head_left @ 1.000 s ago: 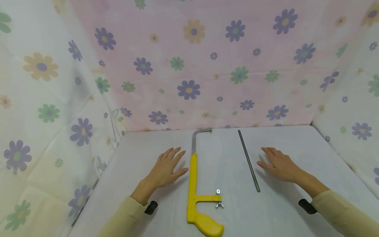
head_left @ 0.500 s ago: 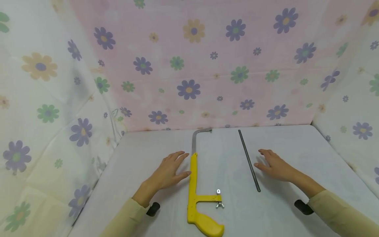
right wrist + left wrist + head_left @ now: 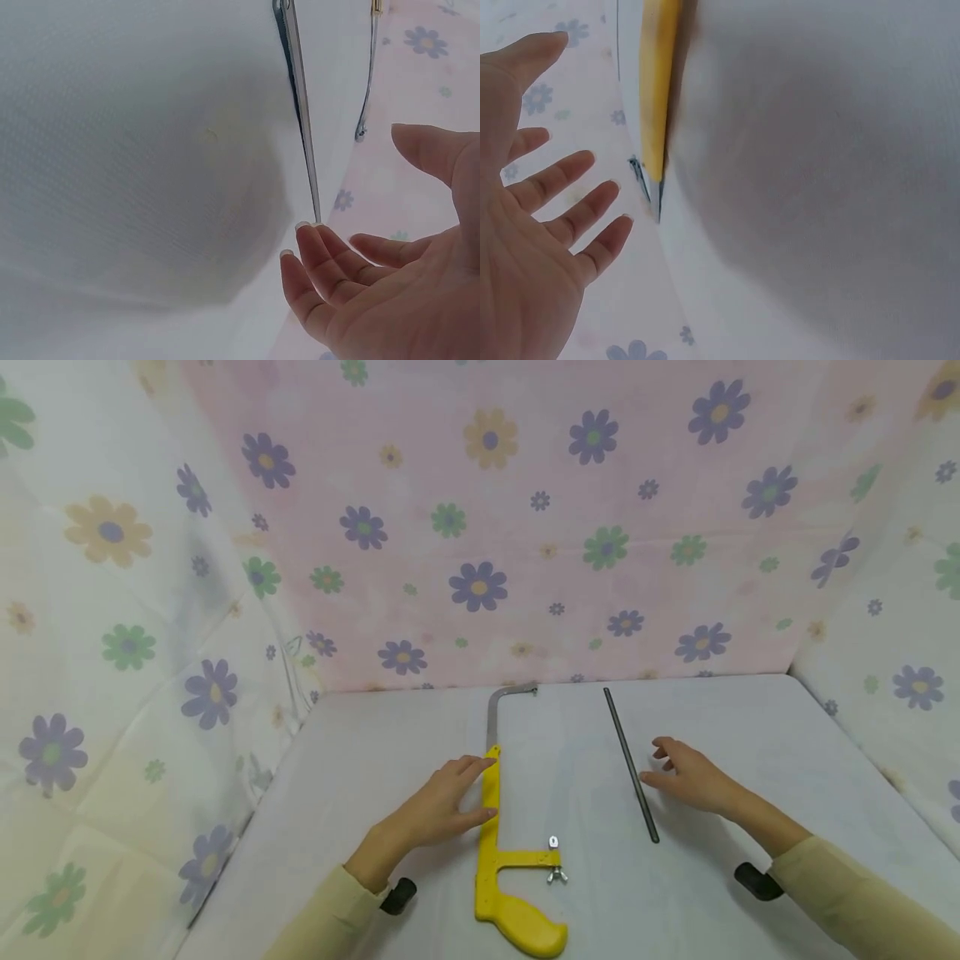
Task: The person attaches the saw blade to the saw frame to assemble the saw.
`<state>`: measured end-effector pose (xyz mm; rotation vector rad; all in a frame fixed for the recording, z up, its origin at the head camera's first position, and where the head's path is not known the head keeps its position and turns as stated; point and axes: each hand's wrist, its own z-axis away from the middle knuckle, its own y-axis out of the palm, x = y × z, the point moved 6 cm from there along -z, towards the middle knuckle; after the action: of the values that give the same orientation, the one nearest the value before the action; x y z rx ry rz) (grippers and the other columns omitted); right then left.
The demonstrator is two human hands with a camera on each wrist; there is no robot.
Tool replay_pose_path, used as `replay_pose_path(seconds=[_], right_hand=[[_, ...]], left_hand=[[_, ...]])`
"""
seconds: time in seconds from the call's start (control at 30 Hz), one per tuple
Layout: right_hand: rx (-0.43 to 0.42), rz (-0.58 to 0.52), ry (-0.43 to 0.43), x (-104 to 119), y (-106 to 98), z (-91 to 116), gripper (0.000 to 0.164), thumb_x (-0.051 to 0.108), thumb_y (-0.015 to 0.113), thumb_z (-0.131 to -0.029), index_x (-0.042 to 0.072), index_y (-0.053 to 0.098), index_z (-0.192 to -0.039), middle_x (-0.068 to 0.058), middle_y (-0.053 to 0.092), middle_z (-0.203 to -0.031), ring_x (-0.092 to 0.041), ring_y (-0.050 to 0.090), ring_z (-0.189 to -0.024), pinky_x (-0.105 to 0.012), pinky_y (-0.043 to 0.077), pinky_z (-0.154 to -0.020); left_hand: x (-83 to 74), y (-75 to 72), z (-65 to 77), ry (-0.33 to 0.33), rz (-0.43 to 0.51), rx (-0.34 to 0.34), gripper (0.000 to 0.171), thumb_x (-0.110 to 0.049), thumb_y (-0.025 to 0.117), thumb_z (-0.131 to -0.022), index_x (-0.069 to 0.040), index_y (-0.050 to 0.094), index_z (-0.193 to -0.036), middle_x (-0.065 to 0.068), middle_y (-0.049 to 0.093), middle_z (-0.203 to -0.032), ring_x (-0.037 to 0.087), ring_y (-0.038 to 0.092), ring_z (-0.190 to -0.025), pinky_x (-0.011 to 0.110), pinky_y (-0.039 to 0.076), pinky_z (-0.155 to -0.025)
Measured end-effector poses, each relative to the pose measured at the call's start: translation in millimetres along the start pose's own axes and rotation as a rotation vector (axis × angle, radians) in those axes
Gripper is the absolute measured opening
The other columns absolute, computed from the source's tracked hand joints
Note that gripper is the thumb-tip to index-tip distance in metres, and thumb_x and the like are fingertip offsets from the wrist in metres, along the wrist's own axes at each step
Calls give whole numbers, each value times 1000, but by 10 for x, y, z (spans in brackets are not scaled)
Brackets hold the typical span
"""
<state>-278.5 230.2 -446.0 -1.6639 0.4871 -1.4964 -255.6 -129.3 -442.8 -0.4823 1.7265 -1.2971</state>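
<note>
A hacksaw frame (image 3: 487, 868) lies on the white table, with a yellow body and handle and a bare grey metal bow at its far end. A wing nut (image 3: 557, 876) sits on its short crosspiece. To its right lies a loose dark grey hacksaw blade (image 3: 632, 768), which has a hole at its near end in the right wrist view. My left hand (image 3: 438, 806) hovers over the left side of the frame, fingers loosely spread; the left wrist view shows a gap to the yellow body (image 3: 658, 82). My right hand (image 3: 693, 781) hovers just right of the blade, fingers slightly bent, holding nothing.
The white tabletop (image 3: 570, 777) ends at a pink floral cloth (image 3: 540, 527) behind. Floral cloth walls stand on both sides. A black wrist device (image 3: 397, 896) shows under my left sleeve, another (image 3: 757, 882) under the right.
My left hand has moved right, so its fingertips and thumb now overlap the yellow frame. The right hand has drifted slightly left toward the blade, its fingers bending more. The frame and blade lie still.
</note>
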Motion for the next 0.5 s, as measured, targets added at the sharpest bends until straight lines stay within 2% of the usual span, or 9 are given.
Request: replay_pose_path(seconds=[0.2,0.5], right_hand=[[-7,-15,28,3,3,-6,66,26,70,-97,-18,42,-138,-33,59,-125,-44,60,-110,-52,54,-86],[3,-65,61,-46,72,-28,65,25,72,-95,-17,45,-137,-32,60,-125,-42,61,-110,-49,55,-85]], left_hand=[[-81,63,-4,-1,33,44,72,-46,70,-95,-17,41,-155,7,47,-152,27,48,-134,49,42,-110],[-193,166,6,4,73,86,73,-47,72,-94,-17,43,-154,6,50,-149,23,51,-128,46,44,-109]])
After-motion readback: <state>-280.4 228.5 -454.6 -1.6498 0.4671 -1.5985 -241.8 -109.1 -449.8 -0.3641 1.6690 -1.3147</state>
